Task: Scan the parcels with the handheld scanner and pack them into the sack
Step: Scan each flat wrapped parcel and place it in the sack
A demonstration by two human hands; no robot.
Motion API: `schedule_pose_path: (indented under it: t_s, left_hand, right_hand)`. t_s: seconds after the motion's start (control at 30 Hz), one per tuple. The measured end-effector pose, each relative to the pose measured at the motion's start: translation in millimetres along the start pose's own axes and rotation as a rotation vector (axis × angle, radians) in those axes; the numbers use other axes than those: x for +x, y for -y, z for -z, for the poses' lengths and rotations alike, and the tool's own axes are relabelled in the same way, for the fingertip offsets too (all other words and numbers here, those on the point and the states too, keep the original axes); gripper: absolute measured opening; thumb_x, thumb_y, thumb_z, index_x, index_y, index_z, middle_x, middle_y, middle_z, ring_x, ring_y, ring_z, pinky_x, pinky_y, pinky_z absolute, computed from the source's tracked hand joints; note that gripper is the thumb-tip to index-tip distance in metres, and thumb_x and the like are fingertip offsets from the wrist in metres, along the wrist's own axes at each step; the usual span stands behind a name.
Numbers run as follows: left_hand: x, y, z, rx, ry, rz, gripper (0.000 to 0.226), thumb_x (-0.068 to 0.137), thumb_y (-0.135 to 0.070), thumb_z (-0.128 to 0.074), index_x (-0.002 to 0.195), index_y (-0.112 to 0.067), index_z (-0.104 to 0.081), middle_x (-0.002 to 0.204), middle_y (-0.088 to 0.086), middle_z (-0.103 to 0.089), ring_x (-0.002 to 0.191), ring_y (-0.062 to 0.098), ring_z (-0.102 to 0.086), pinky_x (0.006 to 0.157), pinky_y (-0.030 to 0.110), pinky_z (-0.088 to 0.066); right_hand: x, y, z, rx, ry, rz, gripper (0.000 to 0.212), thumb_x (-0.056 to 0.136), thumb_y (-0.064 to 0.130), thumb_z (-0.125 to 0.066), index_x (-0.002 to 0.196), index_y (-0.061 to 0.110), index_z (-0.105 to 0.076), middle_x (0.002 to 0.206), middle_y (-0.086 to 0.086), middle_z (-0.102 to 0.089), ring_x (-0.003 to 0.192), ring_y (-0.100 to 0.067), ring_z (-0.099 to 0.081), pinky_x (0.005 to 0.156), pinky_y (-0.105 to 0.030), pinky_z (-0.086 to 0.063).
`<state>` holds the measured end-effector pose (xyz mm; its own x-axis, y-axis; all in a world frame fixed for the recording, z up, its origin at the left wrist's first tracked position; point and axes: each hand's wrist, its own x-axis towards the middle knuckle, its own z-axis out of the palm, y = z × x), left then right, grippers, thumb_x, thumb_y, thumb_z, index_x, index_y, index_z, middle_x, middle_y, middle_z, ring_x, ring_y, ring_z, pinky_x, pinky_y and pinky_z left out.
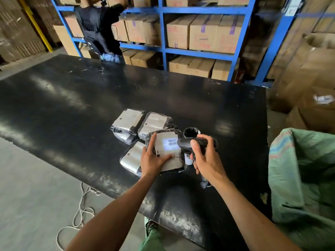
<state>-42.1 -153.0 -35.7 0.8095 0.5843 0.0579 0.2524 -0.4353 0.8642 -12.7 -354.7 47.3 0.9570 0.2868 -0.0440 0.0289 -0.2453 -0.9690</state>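
Several black-wrapped parcels with white labels lie on the black table (72, 98). My left hand (153, 160) grips the nearest parcel (168, 153), thumb on its label, fingers along its left edge. My right hand (206, 158) grips the black handheld scanner (188, 143), whose head points left at that label. A bluish light patch covers the barcode (172, 143). Two more parcels (127, 121) (154, 124) lie behind it, and another parcel (131, 158) lies to its left, partly under my left hand. The green sack (306, 178) stands open at the table's right end.
The scanner's black stand (190, 132) sits just behind the scanner. Blue shelving (163, 31) stacked with cardboard boxes runs behind the table, where another person (99, 28) reaches into a shelf. More boxes (308, 87) pile up on the right. A white cord (81, 211) lies on the floor, left.
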Motion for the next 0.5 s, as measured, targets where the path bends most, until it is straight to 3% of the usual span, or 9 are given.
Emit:
schedule_pose_path:
  t_s: [0.23, 0.33, 0.43, 0.5]
  left_hand:
    - [4, 3, -2, 0.001, 0.011, -0.019, 0.110, 0.059, -0.046, -0.095, 0.149, -0.054, -0.032, 0.116, 0.001, -0.052, 0.103, 0.014, -0.053, 0.088, 0.023, -0.043]
    - [6, 5, -3, 0.019, 0.031, -0.031, 0.110, 0.059, -0.046, -0.094, 0.150, -0.053, -0.032, 0.116, 0.002, -0.052, 0.102, 0.015, -0.053, 0.087, 0.024, -0.043]
    - [10, 5, 2, 0.012, 0.037, -0.046, 0.110, 0.058, -0.045, -0.095, 0.149, -0.052, -0.035, 0.116, -0.001, -0.052, 0.103, 0.013, -0.053, 0.090, 0.022, -0.041]
    - [17, 4, 9, 0.032, 0.028, -0.057, 0.110, 0.058, -0.043, -0.096, 0.150, -0.050, -0.036, 0.115, -0.002, -0.051, 0.103, 0.012, -0.052, 0.091, 0.021, -0.040]
  right_hand:
    - [-6, 1, 1, 0.081, 0.010, -0.021, 0.028, 0.103, 0.043, -0.055, 0.128, 0.035, -0.046, 0.092, -0.007, -0.073, 0.053, -0.021, -0.061, 0.049, -0.038, -0.056]
    - [-8, -8, 7, 0.097, -0.010, -0.038, 0.039, 0.096, 0.030, -0.067, 0.127, 0.041, -0.046, 0.092, -0.007, -0.073, 0.056, -0.025, -0.064, 0.052, -0.039, -0.057]
    - [-7, -25, 11, 0.048, -0.024, -0.093, 0.050, 0.094, 0.014, -0.065, 0.131, 0.041, -0.043, 0.094, -0.005, -0.073, 0.064, -0.028, -0.072, 0.057, -0.040, -0.062]
    - [-7, -45, 10, -0.005, -0.034, -0.171, 0.051, 0.095, 0.015, -0.065, 0.135, 0.036, -0.040, 0.097, -0.006, -0.072, 0.068, -0.025, -0.076, 0.065, -0.043, -0.065]
